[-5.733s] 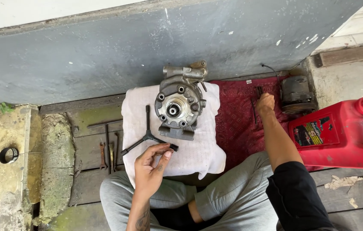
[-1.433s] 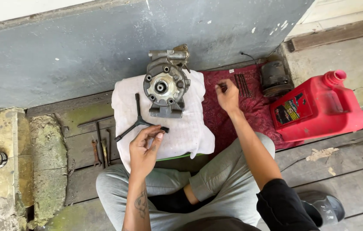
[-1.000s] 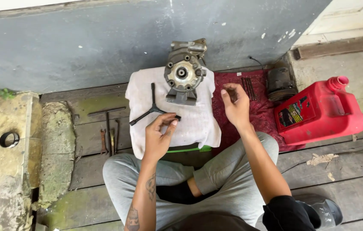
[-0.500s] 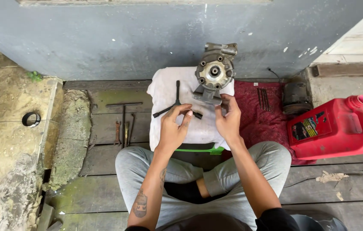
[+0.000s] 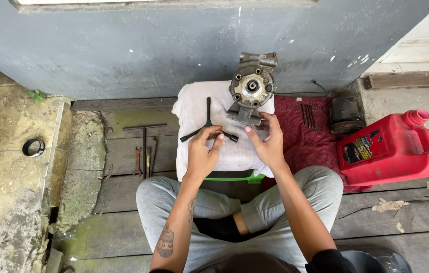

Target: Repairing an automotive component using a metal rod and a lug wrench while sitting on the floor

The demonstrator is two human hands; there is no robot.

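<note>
A small part, too small to be identified, seems pinched in the left hand [image 5: 202, 154] fingers above the 3-armed wrench [image 5: 208, 123]. The right hand [image 5: 267, 144] is held loosely curled, empty, just near of the metal compressor [image 5: 251, 88] on the white cloth [image 5: 234, 151].

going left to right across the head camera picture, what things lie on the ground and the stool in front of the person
black ring → T-handle wrench → three-armed black wrench on the white cloth → metal compressor body → thin rods on the red cloth → dark round part → red jug
</note>
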